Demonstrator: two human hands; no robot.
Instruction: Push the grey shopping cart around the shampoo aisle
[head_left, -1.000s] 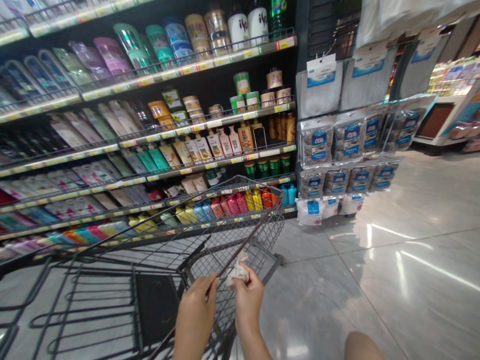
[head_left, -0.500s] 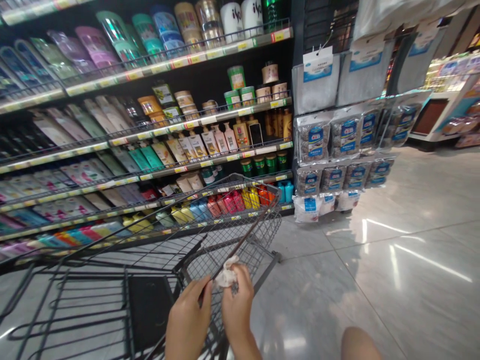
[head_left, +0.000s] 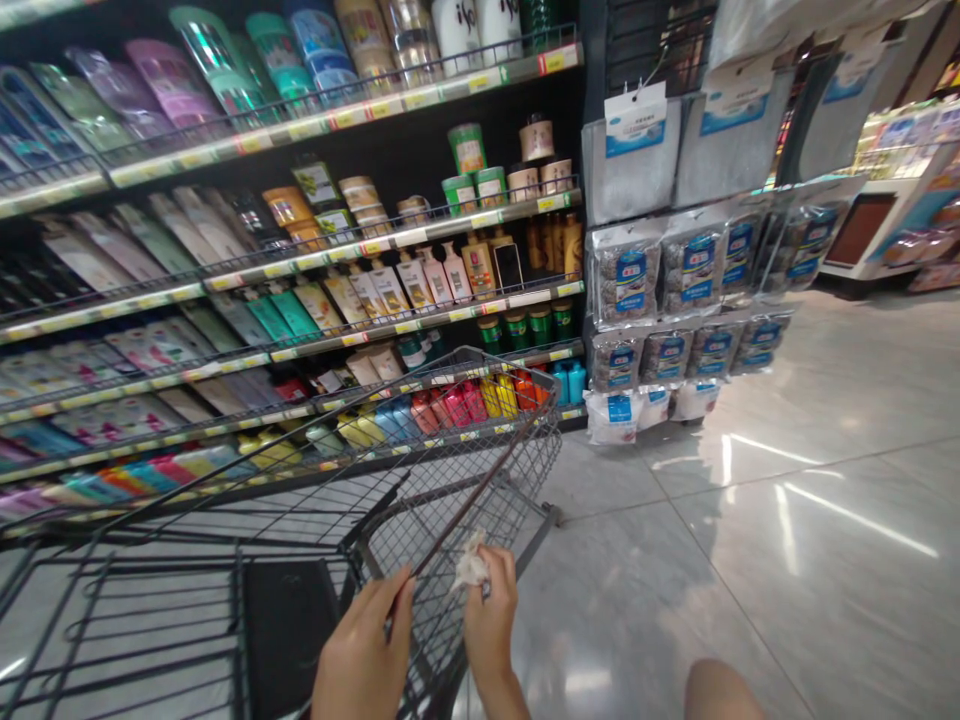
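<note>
My right hand pinches a crumpled off-white tissue or cloth between thumb and fingers, over the right side of a dark wire shopping cart. To its left, my left hand is closed, with thumb and fingertips pressed together beside the cart's side rail. Whether those fingers grip the rail or something small cannot be made out. The two hands are apart. Below and left of my left hand, a black panel lies among the cart's wires. The cart basket shows no goods.
Shelves of bottles and jars run along the left and ahead. Packaged scourers hang at the shelf end. Shiny grey floor tiles extend to the right, with a knee at the bottom edge.
My hands have moved apart: the right shifted right with the crumpled tissue or cloth, the left slightly left and down. The view has shifted slightly; the cart stays in about the same place.
</note>
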